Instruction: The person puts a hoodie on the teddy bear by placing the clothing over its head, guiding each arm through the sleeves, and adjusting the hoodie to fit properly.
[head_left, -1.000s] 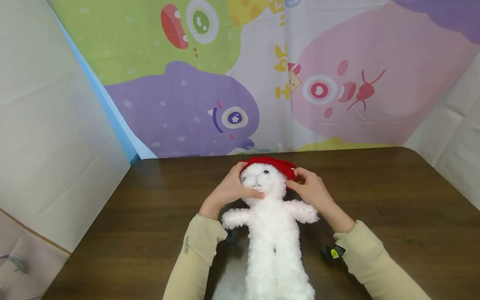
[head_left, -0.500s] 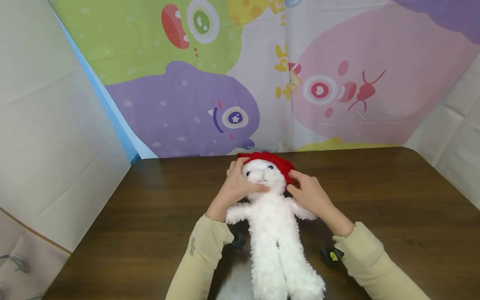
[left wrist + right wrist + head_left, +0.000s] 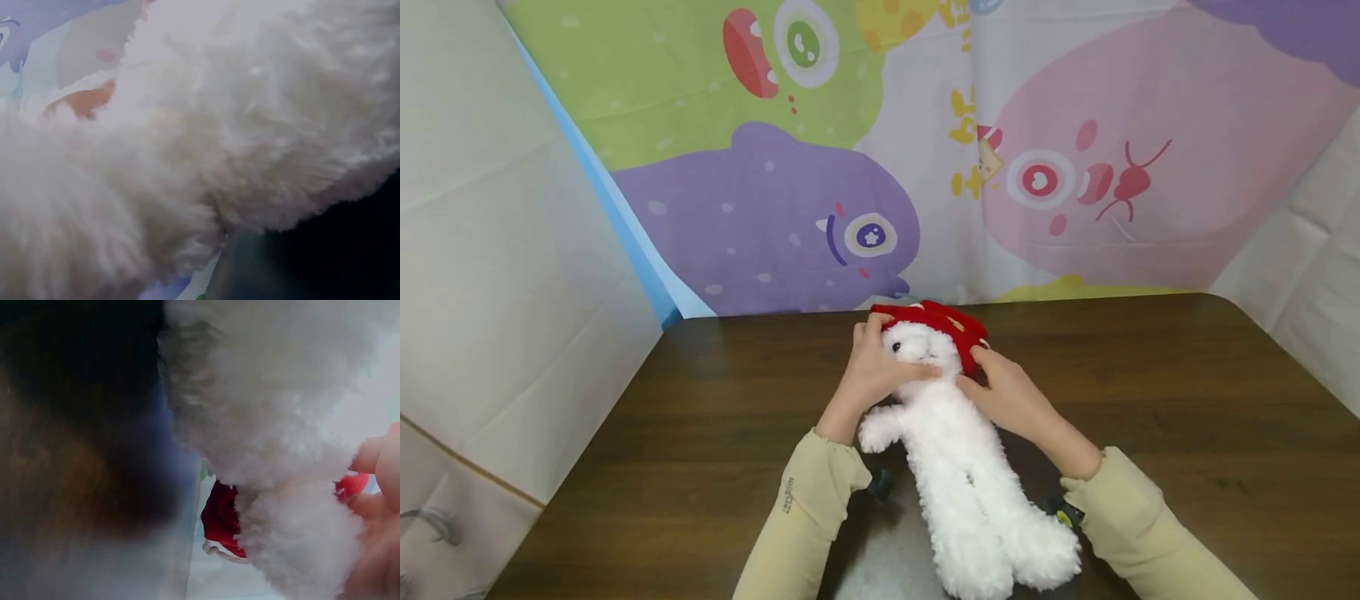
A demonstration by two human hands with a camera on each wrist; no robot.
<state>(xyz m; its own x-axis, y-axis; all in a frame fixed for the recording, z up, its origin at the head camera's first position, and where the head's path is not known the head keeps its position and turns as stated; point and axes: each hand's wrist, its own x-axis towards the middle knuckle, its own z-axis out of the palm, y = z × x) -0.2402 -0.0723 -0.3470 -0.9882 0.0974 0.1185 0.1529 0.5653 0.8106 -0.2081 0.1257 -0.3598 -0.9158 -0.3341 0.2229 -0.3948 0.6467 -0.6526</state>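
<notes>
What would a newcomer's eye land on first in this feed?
Probably the white plush toy at lower center of the head view, with a red hat on its head between the left hand and right hand. Next, likely the backdrop behind the table, its large cartoon prints in green, purple and pink.

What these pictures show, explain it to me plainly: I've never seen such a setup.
There is no robot here, only a person's bare left hand and right hand. The wide view is taken from the person's head, looking forward and down. The two close, blurry views, filled mostly by white fur, are taken from the wrists. The left hand grips a white plush toy by its head, thumb across its chin; the right hand seems to pinch the edge of its red hat. Beneath is a dark wooden table; whether the toy rests on it is unclear. Behind hangs cartoon-printed cloth.
</notes>
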